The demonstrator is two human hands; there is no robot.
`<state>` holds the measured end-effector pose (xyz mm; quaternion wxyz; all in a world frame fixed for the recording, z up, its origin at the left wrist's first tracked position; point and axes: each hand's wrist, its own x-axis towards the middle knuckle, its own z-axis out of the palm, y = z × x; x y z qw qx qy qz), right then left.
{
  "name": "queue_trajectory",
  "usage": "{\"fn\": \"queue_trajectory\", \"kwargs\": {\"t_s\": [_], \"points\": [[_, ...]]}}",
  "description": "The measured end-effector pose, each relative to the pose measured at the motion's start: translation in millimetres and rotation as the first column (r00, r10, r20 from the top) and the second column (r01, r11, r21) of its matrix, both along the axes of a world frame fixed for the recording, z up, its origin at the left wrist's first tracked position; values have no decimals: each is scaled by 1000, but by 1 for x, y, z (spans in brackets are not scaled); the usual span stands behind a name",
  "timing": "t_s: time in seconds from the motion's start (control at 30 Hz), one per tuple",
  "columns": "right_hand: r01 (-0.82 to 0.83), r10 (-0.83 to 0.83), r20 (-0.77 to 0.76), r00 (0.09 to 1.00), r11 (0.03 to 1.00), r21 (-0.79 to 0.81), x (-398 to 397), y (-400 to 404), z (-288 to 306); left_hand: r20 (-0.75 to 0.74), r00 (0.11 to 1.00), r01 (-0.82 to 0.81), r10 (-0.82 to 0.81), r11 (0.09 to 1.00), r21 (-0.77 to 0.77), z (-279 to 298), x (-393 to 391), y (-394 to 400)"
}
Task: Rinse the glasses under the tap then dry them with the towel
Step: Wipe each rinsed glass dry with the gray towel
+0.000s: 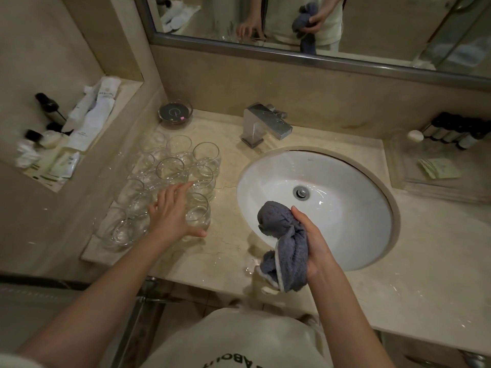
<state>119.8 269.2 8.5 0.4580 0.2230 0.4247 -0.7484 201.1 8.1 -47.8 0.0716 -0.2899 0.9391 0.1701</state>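
Observation:
Several clear round glasses [170, 168] stand crowded together on the marble counter left of the sink. My left hand [171, 211] hovers over them with fingers spread and straight, its thumb beside the nearest glass [198, 215]; it holds nothing. My right hand [310, 240] grips a bunched grey towel [281, 235] above the front left rim of the white sink [358, 208]. The chrome tap [265, 123] stands behind the basin, and no water shows running from it.
A dark round dish [175, 112] sits behind the glasses. Toiletry bottles and tubes [79, 123] fill a recess on the left. Dark bottles [457, 131] and a glass tray [435, 166] stand on the right. A mirror [318, 22] runs along the back wall.

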Motion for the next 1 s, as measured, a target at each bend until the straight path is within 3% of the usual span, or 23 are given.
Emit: {"fn": "queue_trajectory", "kwargs": {"t_s": [0.2, 0.33, 0.47, 0.57, 0.77, 0.93, 1.0], "points": [[60, -60, 12, 998, 997, -53, -11, 28, -19, -164, 986, 22, -16, 999, 37, 24, -17, 28], [45, -44, 13, 999, 992, -120, -21, 60, -28, -287, 954, 111, -83, 990, 82, 48, -48, 72], [130, -121, 53, 991, 963, -234, -25, 109, -31, -376, 908, 265, -186, 949, 171, 67, -85, 137], [232, -231, 24, 973, 961, -151, -28, 150, -21, -401, 874, 399, -275, 878, 265, 75, -115, 198], [522, -516, 100, 851, 852, -49, -43, 225, -46, -423, 788, 602, -447, 705, 376, 82, -171, 335], [588, -588, 65, 806, 809, 18, -52, 257, -69, -361, 676, 733, -643, 534, 421, 70, -201, 447], [536, -537, -12, 843, 838, 100, -50, 268, -71, -312, 627, 760, -714, 472, 447, 61, -206, 487]]}}
